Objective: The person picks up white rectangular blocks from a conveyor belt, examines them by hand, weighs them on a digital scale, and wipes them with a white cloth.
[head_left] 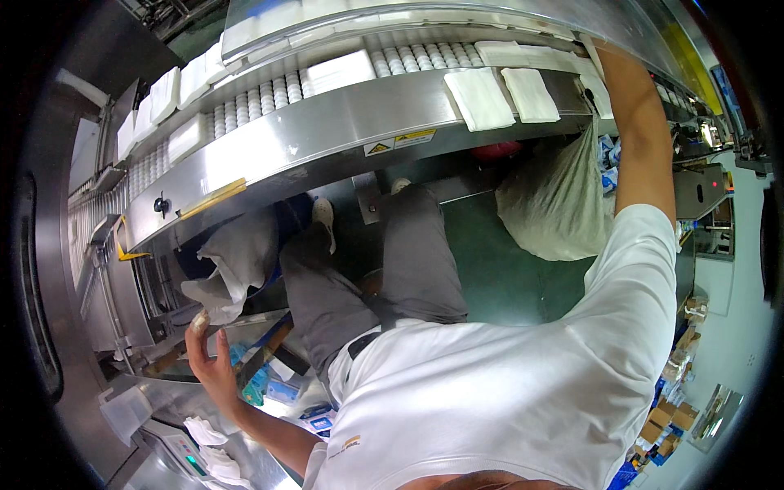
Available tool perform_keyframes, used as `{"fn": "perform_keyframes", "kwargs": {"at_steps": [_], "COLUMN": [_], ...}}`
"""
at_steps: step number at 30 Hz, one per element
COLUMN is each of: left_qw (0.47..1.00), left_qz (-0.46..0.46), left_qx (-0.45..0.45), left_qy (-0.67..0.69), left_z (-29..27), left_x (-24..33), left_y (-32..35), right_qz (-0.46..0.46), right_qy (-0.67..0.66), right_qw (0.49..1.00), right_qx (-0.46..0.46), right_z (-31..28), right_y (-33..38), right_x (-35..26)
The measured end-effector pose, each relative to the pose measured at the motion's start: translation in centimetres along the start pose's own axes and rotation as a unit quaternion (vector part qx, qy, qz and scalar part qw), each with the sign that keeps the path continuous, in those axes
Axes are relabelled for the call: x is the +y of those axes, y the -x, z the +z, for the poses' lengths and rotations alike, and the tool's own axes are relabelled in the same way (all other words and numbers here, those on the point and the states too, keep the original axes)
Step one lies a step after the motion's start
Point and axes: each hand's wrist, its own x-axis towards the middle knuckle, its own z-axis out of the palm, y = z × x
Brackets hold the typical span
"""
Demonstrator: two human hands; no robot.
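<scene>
My left hand (pixel 211 359) is in the lower left, below a hanging pale grey bag (pixel 237 257). Its thumb and fingers stand apart, and a pale wrap covers one fingertip. I see nothing held in it. My right forearm (pixel 641 122) stretches up to the far right end of the conveyor, where the clear cover (pixel 563 15) hides my right hand and its fingers. Nearest to it are white folded sheets (pixel 600 94). Two more white folded sheets, one larger (pixel 480 100) and one smaller (pixel 529 94), drape over the conveyor's steel front edge.
White stacks (pixel 339 72) lie along the roller conveyor (pixel 269 96). A large grey-green sack (pixel 555 200) hangs beneath its right end. At lower left are a scale (pixel 181 449) with a lit display and crumpled white sheets (pixel 214 457). Cardboard boxes (pixel 665 420) are at the right.
</scene>
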Motion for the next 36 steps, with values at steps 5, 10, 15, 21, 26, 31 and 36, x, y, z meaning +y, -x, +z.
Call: {"fn": "perform_keyframes", "kwargs": {"at_steps": [5, 10, 15, 21, 26, 31, 36], "left_qw": [0.999, 0.998, 0.989, 0.753, 0.609, 0.737, 0.773], "left_qz": [0.043, 0.021, 0.058, 0.025, -0.148, -0.164, -0.131], "left_qx": [-0.004, 0.026, 0.108, -0.307, -0.382, -0.274, -0.196], "left_qy": [-0.022, -0.047, 0.081, 0.582, 0.679, 0.595, 0.589], "left_z": [-0.1, -0.2, 2.5, 14.4, 16.6, 15.8, 14.9], "left_x": [-0.3, 0.3, 4.4, 10.4, 12.2, 10.2, 9.5], "left_y": [-0.2, 0.1, 0.8, -1.9, -4.5, -4.4, -4.4], "right_qz": [-0.002, -0.018, -0.083, -0.298, -0.541, -0.510, -0.106], "right_qy": [-0.019, -0.056, -0.166, -0.184, -0.142, -0.118, -0.658], "right_qw": [1.000, 0.997, 0.978, 0.936, 0.829, 0.851, 0.717], "right_qx": [0.017, 0.043, 0.097, 0.023, -0.019, -0.035, -0.204], "right_z": [-0.2, -0.4, -3.4, -5.2, -2.6, -1.0, 2.3], "right_y": [0.8, 2.1, 9.9, 23.4, 29.0, 30.2, 32.4], "right_x": [-0.1, -1.6, -4.6, -19.0, -30.8, -31.6, -31.0]}}
